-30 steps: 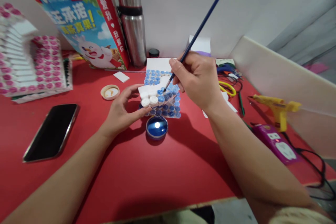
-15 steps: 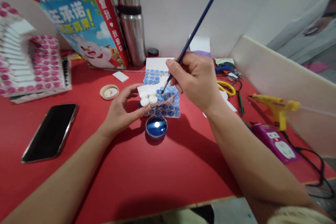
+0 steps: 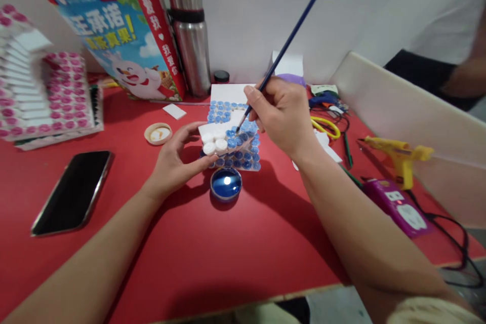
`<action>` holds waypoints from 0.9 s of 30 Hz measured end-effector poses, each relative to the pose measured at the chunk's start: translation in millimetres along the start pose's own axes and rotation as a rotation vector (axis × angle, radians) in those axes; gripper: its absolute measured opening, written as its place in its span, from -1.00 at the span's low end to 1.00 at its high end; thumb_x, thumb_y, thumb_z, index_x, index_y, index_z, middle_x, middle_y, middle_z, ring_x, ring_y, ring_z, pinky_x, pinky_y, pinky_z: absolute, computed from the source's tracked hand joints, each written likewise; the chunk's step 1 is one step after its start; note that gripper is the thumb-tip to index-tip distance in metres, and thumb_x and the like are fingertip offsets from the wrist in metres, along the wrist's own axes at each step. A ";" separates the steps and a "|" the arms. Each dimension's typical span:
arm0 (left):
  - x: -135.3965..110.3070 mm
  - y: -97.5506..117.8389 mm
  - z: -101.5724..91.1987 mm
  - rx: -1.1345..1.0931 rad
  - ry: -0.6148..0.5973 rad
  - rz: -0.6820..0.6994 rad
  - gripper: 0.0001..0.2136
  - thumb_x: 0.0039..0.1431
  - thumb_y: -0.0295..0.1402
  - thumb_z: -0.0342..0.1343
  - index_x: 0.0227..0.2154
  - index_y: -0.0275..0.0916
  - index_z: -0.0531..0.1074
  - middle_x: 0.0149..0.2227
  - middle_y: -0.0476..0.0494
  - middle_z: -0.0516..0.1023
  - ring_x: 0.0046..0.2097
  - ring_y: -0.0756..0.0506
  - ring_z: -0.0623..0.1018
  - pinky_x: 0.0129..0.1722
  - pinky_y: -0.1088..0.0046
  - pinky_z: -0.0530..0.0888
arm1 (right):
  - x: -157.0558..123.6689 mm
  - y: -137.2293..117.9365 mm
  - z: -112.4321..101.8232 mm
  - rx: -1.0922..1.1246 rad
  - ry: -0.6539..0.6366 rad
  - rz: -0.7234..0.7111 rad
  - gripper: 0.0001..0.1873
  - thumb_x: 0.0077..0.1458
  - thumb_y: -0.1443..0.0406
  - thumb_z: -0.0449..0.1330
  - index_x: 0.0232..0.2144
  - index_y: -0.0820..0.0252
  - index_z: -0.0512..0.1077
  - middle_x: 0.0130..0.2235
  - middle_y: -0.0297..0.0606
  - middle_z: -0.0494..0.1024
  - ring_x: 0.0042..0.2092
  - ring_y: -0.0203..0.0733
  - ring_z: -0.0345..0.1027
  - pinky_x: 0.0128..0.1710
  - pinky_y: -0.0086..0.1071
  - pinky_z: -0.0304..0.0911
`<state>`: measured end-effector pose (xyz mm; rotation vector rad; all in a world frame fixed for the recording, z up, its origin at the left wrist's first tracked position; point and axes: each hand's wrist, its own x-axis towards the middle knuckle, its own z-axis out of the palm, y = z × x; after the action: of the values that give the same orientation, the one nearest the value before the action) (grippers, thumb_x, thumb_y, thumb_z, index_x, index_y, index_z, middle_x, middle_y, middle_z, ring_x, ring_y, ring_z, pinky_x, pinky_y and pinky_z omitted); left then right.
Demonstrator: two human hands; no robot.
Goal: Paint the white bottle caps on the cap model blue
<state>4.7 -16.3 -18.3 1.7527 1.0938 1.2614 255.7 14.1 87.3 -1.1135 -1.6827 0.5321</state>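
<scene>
My right hand (image 3: 283,114) pinches a long dark-blue paintbrush (image 3: 288,40), its tip touching small round caps on a strip. My left hand (image 3: 174,159) grips that strip of caps (image 3: 220,144), tilted above a white board (image 3: 233,126) covered with blue-painted caps. Some caps on the strip are white, others blue. A small round dish of blue paint (image 3: 227,183) sits just in front of the board on the red table (image 3: 212,253).
A black phone (image 3: 74,190) lies at left, stacked boards of pink caps (image 3: 45,93) behind it. A steel flask (image 3: 190,35), a printed carton (image 3: 114,30), a small lid (image 3: 158,133), a yellow glue gun (image 3: 400,154), scissors (image 3: 326,126) and cables surround the work. Another person stands at upper right.
The brush tip shifted slightly over the caps. A person in a white top has come into view at the upper right. My left hand has stayed put.
</scene>
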 end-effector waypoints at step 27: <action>0.2 2.0 0.8 -0.005 0.001 -0.013 -0.30 0.21 0.04 0.61 0.32 -0.05 0.58 0.33 -0.30 0.71 0.31 -0.39 0.69 0.45 -0.10 0.58 | -0.2 2.7 1.5 0.034 0.012 -0.025 -0.39 0.44 -0.16 0.42 -0.50 -0.01 0.37 -0.55 -0.36 0.50 -0.44 -0.19 0.42 -0.47 -0.32 0.36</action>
<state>6.0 -17.0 -16.7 1.7386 1.0998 1.2568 255.4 15.4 84.6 -1.0678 -1.6687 0.5353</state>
